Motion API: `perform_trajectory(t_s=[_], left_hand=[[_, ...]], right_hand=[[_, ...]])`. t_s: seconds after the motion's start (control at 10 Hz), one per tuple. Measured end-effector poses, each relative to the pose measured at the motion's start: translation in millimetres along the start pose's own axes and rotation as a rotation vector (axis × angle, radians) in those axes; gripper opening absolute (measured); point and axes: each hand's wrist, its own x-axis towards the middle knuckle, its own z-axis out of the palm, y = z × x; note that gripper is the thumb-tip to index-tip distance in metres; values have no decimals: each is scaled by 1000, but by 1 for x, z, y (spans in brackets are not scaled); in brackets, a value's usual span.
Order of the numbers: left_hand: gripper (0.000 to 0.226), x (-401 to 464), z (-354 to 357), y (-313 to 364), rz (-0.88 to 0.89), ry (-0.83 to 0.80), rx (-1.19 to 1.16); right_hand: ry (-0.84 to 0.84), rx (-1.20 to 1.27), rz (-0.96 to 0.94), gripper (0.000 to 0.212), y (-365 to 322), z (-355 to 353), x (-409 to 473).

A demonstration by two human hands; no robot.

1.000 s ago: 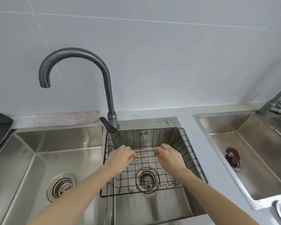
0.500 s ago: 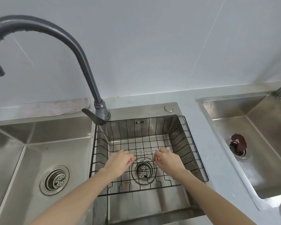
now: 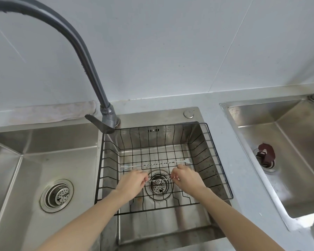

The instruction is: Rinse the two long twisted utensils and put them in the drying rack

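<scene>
A black wire drying rack [image 3: 218,158] sits inside the middle sink basin. One long twisted metal utensil [image 3: 155,164] lies flat across the rack's floor, its fork end at the left and its flat end at the right. The second twisted utensil [image 3: 159,180] is stretched just in front of it, over the drain. My left hand [image 3: 132,183] pinches its left end and my right hand [image 3: 187,177] pinches its right end. Both ends are hidden by my fingers.
A dark grey curved tap [image 3: 91,57] arches over the left basin [image 3: 43,160], its lever [image 3: 96,123] at the rack's back left corner. A folded cloth [image 3: 53,112] lies behind the left basin. A separate sink [image 3: 288,151] with a dark red drain stopper [image 3: 266,153] is on the right.
Both hands have drawn back toward me with one utensil held between them, leaving the other utensil lying on the rack floor. The view has moved closer and lower over the rack.
</scene>
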Motion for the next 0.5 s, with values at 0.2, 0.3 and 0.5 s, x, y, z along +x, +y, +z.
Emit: perform_trajectory(t_s=[0.2,0.3,0.5], left_hand=[[24,-2,-2,-5,-12,15,-17],[24,-5,-10,-7,-25,11,-3],[35,-11,-30,-6,-20,51,82]], right_hand=[[14,-20,10,21,-4,-2,-1],[-5,-7,35,22,-11,-8,-4],[11,-42,31,31,-32,-27,-8]])
